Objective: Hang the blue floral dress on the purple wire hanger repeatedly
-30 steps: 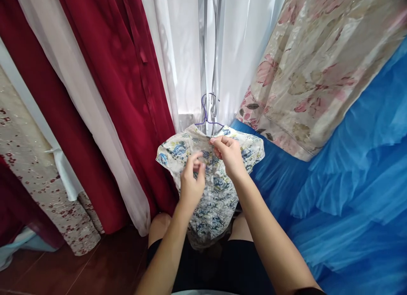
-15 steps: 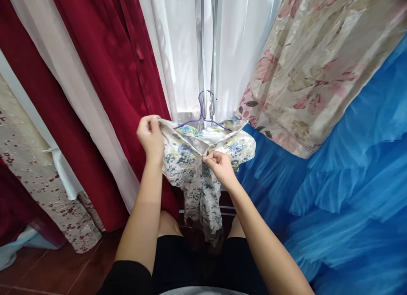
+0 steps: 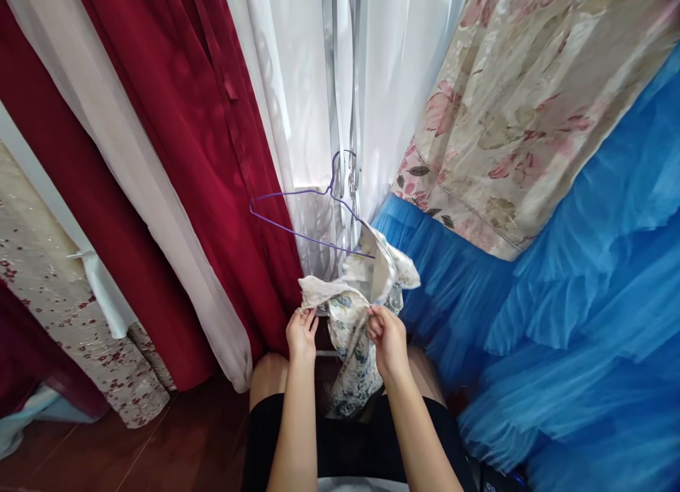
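Note:
A white blouse with a blue and yellow-green floral print [image 3: 353, 336] hangs by one shoulder from the right end of a purple wire hanger [image 3: 290, 228]. The hanger's left arm is bare and tilts toward me. My left hand [image 3: 302, 330] pinches the blouse's loose left edge between thumb and fingers. With fingers curled, my right hand [image 3: 387, 338] grips the fabric near the front neckline. Below my hands the blouse's lower part drops in folds between my knees.
Dark red drapes [image 3: 175, 124] and a pale drape [image 3: 132, 152] hang at left. White fabric [image 3: 297, 67] and metal poles [image 3: 357, 74] stand behind the hanger. A floral cloth [image 3: 510, 124] and blue ruffled tulle [image 3: 595, 322] hang at right. Reddish-brown tiles [image 3: 159, 442] cover the floor.
The blouse's left shoulder has come off the hanger, whose left arm now shows bare. Both hands have moved lower, the left one rightward, and the hanger has tilted.

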`<control>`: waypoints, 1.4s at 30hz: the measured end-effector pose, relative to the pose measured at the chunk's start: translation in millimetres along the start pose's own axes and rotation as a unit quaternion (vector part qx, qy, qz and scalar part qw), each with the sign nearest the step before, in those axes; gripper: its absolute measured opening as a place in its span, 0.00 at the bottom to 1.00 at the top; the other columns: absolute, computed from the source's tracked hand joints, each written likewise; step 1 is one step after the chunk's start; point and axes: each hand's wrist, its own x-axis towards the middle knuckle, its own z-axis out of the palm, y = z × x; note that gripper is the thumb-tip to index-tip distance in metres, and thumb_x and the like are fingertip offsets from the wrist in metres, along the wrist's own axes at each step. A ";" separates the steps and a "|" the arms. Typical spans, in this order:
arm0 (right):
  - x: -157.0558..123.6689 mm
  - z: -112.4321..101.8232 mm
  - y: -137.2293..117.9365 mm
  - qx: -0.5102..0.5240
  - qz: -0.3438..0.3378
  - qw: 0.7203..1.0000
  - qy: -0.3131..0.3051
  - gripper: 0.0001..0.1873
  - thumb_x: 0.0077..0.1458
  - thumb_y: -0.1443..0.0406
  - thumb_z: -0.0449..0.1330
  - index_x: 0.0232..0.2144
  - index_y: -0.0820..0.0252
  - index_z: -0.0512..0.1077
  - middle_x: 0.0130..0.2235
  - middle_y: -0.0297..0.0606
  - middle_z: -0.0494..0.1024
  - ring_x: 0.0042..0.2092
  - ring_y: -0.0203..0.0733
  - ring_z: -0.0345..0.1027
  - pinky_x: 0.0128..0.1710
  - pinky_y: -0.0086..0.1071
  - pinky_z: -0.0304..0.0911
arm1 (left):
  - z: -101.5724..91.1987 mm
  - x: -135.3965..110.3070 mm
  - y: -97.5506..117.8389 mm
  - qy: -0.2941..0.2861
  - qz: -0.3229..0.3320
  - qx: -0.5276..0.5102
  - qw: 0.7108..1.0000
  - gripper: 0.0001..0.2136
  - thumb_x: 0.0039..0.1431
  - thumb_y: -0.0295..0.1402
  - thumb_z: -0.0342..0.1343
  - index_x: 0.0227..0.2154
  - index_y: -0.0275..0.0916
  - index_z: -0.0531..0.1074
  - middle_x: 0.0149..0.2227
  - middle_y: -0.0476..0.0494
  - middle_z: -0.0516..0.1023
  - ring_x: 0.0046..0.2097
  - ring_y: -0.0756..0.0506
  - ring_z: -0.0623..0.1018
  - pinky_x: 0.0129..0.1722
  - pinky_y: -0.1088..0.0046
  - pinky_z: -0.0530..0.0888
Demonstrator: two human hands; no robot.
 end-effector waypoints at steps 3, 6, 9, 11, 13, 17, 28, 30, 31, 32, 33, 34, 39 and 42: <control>-0.9 -36.0 13.6 -0.006 -0.002 0.996 0.084 0.13 0.49 0.57 0.60 0.20 0.55 0.65 0.17 0.21 0.48 0.18 0.31 0.40 0.18 0.29 0.40 | 2.0 -22.1 -13.6 -0.022 0.020 -0.025 0.999 0.04 0.63 0.31 0.52 0.33 0.40 0.68 0.38 0.43 0.76 0.44 0.46 0.80 0.51 0.65 0.74; 4.5 -53.5 12.7 -0.028 -0.009 0.995 0.098 0.13 0.48 0.57 0.62 0.20 0.55 0.64 0.17 0.23 0.55 0.19 0.33 0.47 0.18 0.30 0.44 | 18.0 -44.9 -1.6 -0.101 0.077 -0.031 0.991 0.08 0.60 0.38 0.59 0.34 0.39 0.71 0.38 0.43 0.76 0.43 0.46 0.79 0.49 0.69 0.74; 3.1 -50.4 1.9 -0.068 -0.028 0.995 0.068 0.11 0.50 0.56 0.66 0.29 0.57 0.74 0.27 0.33 0.73 0.29 0.39 0.66 0.27 0.30 0.60 | 32.9 -75.8 16.2 -0.215 0.157 0.015 0.964 0.13 0.60 0.44 0.61 0.35 0.38 0.72 0.38 0.43 0.76 0.42 0.45 0.77 0.45 0.71 0.74; -5.2 -40.8 -8.4 -0.112 -0.049 0.992 -0.028 0.15 0.56 0.53 0.64 0.38 0.58 0.78 0.37 0.38 0.79 0.40 0.44 0.72 0.41 0.33 0.66 | 38.7 -97.8 24.0 -0.264 0.182 0.066 0.945 0.12 0.63 0.44 0.59 0.36 0.39 0.73 0.37 0.44 0.76 0.40 0.46 0.77 0.43 0.73 0.73; -17.1 -29.4 -18.3 -0.139 -0.049 0.974 -0.173 0.20 0.61 0.49 0.60 0.43 0.57 0.78 0.43 0.40 0.80 0.46 0.47 0.72 0.50 0.37 0.65 | 41.5 -115.1 28.5 -0.299 0.206 0.126 0.923 0.10 0.66 0.42 0.57 0.37 0.39 0.75 0.37 0.44 0.77 0.41 0.46 0.77 0.43 0.72 0.73; -37.5 -14.3 -27.3 -0.128 0.002 0.929 -0.346 0.23 0.59 0.49 0.64 0.49 0.55 0.77 0.46 0.39 0.80 0.50 0.50 0.72 0.54 0.40 0.64 | 42.5 -122.7 35.4 -0.334 0.278 0.234 0.870 0.11 0.67 0.41 0.55 0.38 0.40 0.77 0.40 0.41 0.79 0.45 0.42 0.78 0.49 0.67 0.73; -23.1 -72.6 -81.1 -0.156 0.084 0.948 -0.266 0.09 0.44 0.61 0.69 0.28 0.61 0.79 0.26 0.36 0.76 0.26 0.40 0.64 0.28 0.32 0.59 | -50.4 -120.1 -32.4 -0.401 0.138 0.485 0.765 0.16 0.61 0.48 0.58 0.43 0.44 0.81 0.44 0.39 0.82 0.48 0.35 0.79 0.51 0.60 0.73; -15.7 -92.9 -94.5 -0.166 0.037 0.966 -0.195 0.07 0.39 0.63 0.68 0.24 0.59 0.79 0.23 0.37 0.75 0.25 0.41 0.62 0.26 0.33 0.56 | -72.7 -110.4 -43.5 -0.374 0.141 0.553 0.732 0.14 0.55 0.48 0.62 0.34 0.43 0.82 0.37 0.39 0.82 0.43 0.35 0.79 0.46 0.61 0.73; -12.8 -101.8 -98.7 -0.170 0.017 0.972 -0.163 0.05 0.38 0.64 0.68 0.22 0.58 0.78 0.22 0.37 0.74 0.24 0.42 0.61 0.25 0.33 0.55 | -80.8 -101.2 -43.8 -0.363 0.147 0.575 0.718 0.13 0.53 0.47 0.63 0.31 0.43 0.81 0.35 0.39 0.82 0.42 0.35 0.78 0.45 0.61 0.72; -10.4 -109.0 -101.4 -0.173 0.001 0.975 -0.136 0.04 0.37 0.64 0.67 0.20 0.58 0.76 0.21 0.37 0.72 0.24 0.41 0.59 0.24 0.33 0.53 | -86.4 -89.5 -40.2 -0.356 0.157 0.590 0.708 0.11 0.52 0.46 0.64 0.30 0.44 0.81 0.34 0.39 0.81 0.43 0.35 0.77 0.46 0.61 0.71; -8.5 -114.3 -102.9 -0.179 -0.011 0.977 -0.117 0.04 0.37 0.64 0.66 0.19 0.57 0.75 0.20 0.37 0.71 0.23 0.41 0.58 0.23 0.33 0.51 | -89.4 -75.8 -32.8 -0.351 0.173 0.597 0.701 0.10 0.50 0.44 0.65 0.29 0.44 0.82 0.35 0.40 0.81 0.44 0.34 0.76 0.48 0.60 0.70; -7.1 -117.1 -103.4 -0.191 -0.020 0.975 -0.111 0.05 0.38 0.64 0.66 0.18 0.57 0.73 0.19 0.36 0.69 0.23 0.40 0.56 0.23 0.33 0.50 | -89.8 -60.5 -22.0 -0.358 0.185 0.600 0.691 0.08 0.49 0.42 0.66 0.28 0.45 0.82 0.34 0.40 0.81 0.44 0.34 0.76 0.52 0.59 0.68; 3.0 -97.6 -98.0 -0.292 -0.043 0.934 -0.200 0.09 0.46 0.61 0.68 0.22 0.61 0.76 0.24 0.35 0.72 0.27 0.39 0.59 0.28 0.32 0.52 | -56.6 23.7 64.4 -0.311 0.245 0.577 0.715 0.06 0.38 0.36 0.71 0.21 0.46 0.79 0.33 0.43 0.79 0.46 0.35 0.74 0.61 0.54 0.61; 20.4 -68.8 -88.8 -0.301 -0.063 0.917 -0.254 0.09 0.51 0.61 0.66 0.27 0.63 0.78 0.26 0.35 0.74 0.29 0.39 0.61 0.30 0.31 0.54 | -17.3 69.6 120.5 -0.318 0.306 0.583 0.682 0.02 0.44 0.32 0.64 0.25 0.44 0.78 0.40 0.42 0.81 0.49 0.35 0.74 0.60 0.56 0.64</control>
